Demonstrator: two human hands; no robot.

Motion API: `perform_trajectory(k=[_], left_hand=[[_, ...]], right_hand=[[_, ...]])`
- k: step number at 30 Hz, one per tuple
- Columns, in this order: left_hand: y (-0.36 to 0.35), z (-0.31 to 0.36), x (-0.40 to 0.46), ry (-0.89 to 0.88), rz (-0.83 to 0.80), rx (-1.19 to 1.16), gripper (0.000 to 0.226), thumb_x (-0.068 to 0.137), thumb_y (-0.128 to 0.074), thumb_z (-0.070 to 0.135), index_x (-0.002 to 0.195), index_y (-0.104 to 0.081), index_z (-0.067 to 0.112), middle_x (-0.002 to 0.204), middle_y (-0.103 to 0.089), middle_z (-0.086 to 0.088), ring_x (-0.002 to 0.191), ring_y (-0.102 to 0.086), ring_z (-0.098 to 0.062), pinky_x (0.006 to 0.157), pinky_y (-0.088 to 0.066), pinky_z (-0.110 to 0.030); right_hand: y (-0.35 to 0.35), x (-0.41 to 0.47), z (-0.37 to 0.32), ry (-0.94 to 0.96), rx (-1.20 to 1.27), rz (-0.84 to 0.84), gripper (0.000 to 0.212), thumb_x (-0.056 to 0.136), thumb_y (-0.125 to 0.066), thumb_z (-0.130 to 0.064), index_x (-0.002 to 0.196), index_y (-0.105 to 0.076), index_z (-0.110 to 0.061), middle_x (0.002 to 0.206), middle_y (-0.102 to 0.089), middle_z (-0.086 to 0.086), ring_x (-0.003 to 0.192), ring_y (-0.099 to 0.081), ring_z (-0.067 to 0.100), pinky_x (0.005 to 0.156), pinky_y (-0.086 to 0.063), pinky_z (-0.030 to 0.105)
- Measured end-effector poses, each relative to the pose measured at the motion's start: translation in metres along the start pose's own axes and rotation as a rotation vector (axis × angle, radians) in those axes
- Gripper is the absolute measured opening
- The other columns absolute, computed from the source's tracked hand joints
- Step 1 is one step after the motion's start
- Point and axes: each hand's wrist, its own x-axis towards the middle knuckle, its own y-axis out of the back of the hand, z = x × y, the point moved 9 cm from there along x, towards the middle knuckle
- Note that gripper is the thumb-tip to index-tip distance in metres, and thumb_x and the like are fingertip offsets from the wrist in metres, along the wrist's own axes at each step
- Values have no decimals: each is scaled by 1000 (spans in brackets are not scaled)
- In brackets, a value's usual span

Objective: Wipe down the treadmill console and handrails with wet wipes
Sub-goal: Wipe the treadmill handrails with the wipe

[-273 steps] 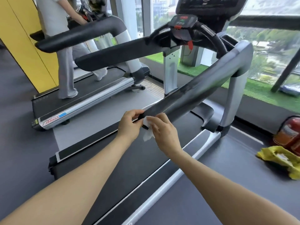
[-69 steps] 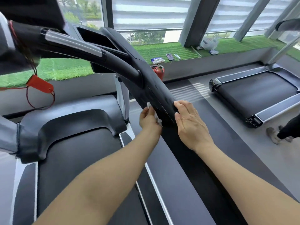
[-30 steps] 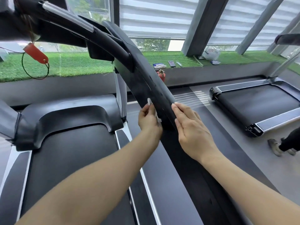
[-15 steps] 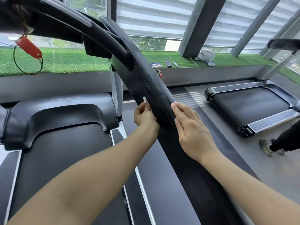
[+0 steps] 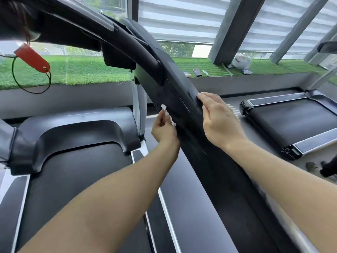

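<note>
Two hands, one wipe, one handrail in work. Far left of the hands, one red safety tag (image 5: 32, 57) hangs on a dark cord loop under the console (image 5: 54, 21). Below it and left of the left hand, one treadmill belt (image 5: 73, 179) with a grey motor cover at its front. Left hand (image 5: 164, 131) sits on the left side of the black handrail (image 5: 182, 106), fingers curled, pinching one white wet wipe (image 5: 168, 115) against the rail's side face; the wipe pokes out above the fingers. Right hand (image 5: 218, 117) is just right of it on the other side of the same rail, fingers straight and together, lying flat on the rail's top edge, holding nothing. Hands are apart, with the rail between them. Beyond the right hand, two remotes (image 5: 199, 72) lie on the green turf ledge, plus one white bag (image 5: 240, 62) further right. Right of the right hand, one second treadmill (image 5: 291, 123). At the far right edge, one shoe (image 5: 312, 167) of another person.
</note>
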Motion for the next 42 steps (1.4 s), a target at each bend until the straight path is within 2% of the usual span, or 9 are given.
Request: perform_trajectory(k=[4,8,12,16,18,21,25,32,42], left_hand=[[-1,-4,10,35,8,22,21,96,-53,12,93,-67,27,116,-67,-3,105,-64,-21,92,-52,-35],[17,-28,-16,70,-56,51,25,97,-51,10,95,-66,30,111,-68,4,94,-66,-9,73,-53,-20],[3,-7,13,-14,45,10,22,96,-52,10,94,-67,27,115,-67,0,105,-63,-21,94,-51,-36],[-11,3,59,-19,23,-24,20,95,-53,12,104,-68,20,119,-66,-7,109,-62,-29,97,-49,-43],[-10,9,45,-25,1,34,23,97,-51,9,112,-65,19,116,-66,-6,101,-65,-22,89,-54,-33],[3,-7,12,23,-47,94,28,98,-49,7,119,-60,21,91,-66,5,70,-60,-8,64,-51,-16],[12,-17,-14,55,-63,137,27,96,-50,5,103,-63,28,109,-67,3,98,-62,-15,93,-50,-28],[-12,5,34,-11,-42,0,25,98,-48,9,113,-63,21,124,-63,-8,112,-61,-24,100,-48,-41],[31,-55,-91,96,-100,128,28,98,-51,17,101,-64,41,120,-65,2,113,-60,-25,102,-46,-42]], right_hand=[[0,-2,1,-10,-6,11,42,101,-33,-14,142,-41,-15,146,-39,-5,134,-33,13,107,-21,19],[0,-3,1,-10,-15,16,42,101,-32,-16,143,-40,-17,147,-37,-7,136,-31,9,107,-21,18],[0,-3,1,-14,-28,10,42,102,-31,-18,143,-39,-18,148,-36,-8,136,-30,10,107,-22,20],[0,-4,1,-16,-18,6,41,103,-30,-25,143,-38,-21,147,-35,-12,135,-29,6,104,-22,18],[0,-4,1,-16,-9,13,42,103,-30,-28,143,-38,-21,147,-35,-12,136,-28,6,104,-22,18],[-1,-3,1,-12,-10,7,42,102,-30,-29,143,-39,-20,148,-35,-10,136,-28,8,106,-21,18],[-1,-2,1,-6,-17,13,42,102,-32,-28,142,-40,-18,148,-37,-8,137,-29,9,108,-21,18],[-2,-1,1,10,-23,23,42,102,-31,-27,142,-40,-17,147,-37,-7,136,-30,9,106,-20,16],[-1,-3,2,-4,-13,-24,42,102,-33,-24,142,-40,-13,149,-36,-2,137,-31,15,110,-21,24]])
